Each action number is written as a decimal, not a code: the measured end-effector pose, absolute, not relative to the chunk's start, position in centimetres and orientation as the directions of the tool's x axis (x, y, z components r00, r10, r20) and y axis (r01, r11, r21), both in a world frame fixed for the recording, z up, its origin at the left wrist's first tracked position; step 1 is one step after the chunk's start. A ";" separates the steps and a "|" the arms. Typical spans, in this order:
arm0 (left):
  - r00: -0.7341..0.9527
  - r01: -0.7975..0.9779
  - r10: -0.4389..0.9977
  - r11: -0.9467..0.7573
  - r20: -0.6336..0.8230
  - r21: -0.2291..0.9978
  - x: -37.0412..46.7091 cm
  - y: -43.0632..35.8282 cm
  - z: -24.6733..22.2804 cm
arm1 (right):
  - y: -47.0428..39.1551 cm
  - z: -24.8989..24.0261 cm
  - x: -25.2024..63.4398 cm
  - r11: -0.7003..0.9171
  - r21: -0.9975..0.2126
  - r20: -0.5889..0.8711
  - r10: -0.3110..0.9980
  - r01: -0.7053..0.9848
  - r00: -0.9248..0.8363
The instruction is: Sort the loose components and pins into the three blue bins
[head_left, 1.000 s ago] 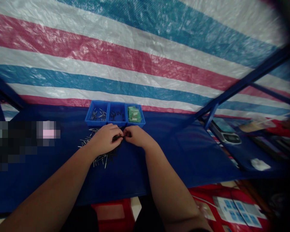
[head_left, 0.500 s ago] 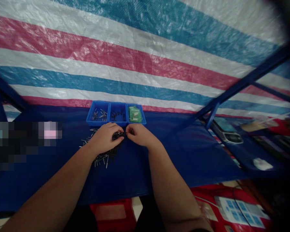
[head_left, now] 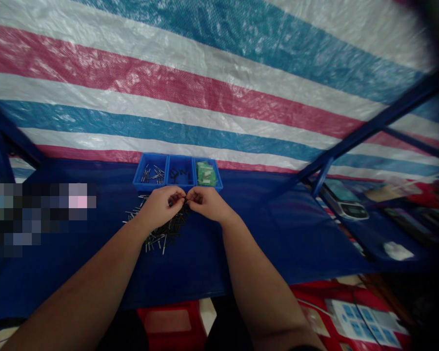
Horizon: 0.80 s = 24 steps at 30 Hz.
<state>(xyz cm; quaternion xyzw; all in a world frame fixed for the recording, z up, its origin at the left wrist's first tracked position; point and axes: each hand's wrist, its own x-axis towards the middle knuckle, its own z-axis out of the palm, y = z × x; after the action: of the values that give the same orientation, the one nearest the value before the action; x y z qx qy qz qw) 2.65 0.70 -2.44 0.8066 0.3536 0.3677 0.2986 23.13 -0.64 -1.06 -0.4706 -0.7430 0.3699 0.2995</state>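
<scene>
"What's lying back from the bench's [head_left: 270, 239] near edge?"

"A loose pile of thin rods and dark pieces [head_left: 164, 236] is lying there, partly under your left hand [head_left: 161, 207]."

"And the grip?"

"Your left hand and right hand [head_left: 208, 202] are nearly touching at the fingertips; I can't tell whether they're pinching anything."

"Farther off?"

"Three blue bins [head_left: 151, 186] are sitting side by side near the far edge, the right one holding a green packet [head_left: 206, 173]."

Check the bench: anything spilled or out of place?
The jumbled heap of thin pieces could pass for a spill: it lies loose on the bench beneath the left hand, outside the blue bins. Possibly deliberate; no visible damage.
</scene>
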 end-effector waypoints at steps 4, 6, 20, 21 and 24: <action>0.421 0.314 0.844 -0.479 0.332 0.820 2.8 0.7 -2.8 | -0.6 -1.0 23.0 0.289 -0.851 0.125 0.922 0.438 -0.366; 0.395 0.307 0.862 -0.450 0.318 0.839 2.8 0.8 -3.0 | -0.5 -1.1 23.0 0.307 -0.848 0.157 0.924 0.431 -0.349; 0.268 0.363 0.916 -0.383 0.298 0.849 2.8 0.9 -2.9 | 0.2 -2.4 22.1 0.372 -0.893 0.358 0.928 0.253 -0.101; 0.264 0.363 0.917 -0.381 0.299 0.850 2.8 0.9 -2.9 | 0.2 -2.5 21.9 0.365 -0.906 0.356 0.931 0.215 -0.081; 0.242 0.349 0.926 -0.362 0.290 0.864 2.7 1.1 -3.1 | 0.2 -2.8 21.7 0.358 -0.920 0.344 0.933 0.159 -0.108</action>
<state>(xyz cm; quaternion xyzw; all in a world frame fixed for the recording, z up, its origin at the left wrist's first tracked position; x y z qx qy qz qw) 2.67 1.11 -3.08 0.7099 0.4489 0.4211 0.3424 21.65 0.21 -2.80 -0.4246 -0.6427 0.3753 0.5155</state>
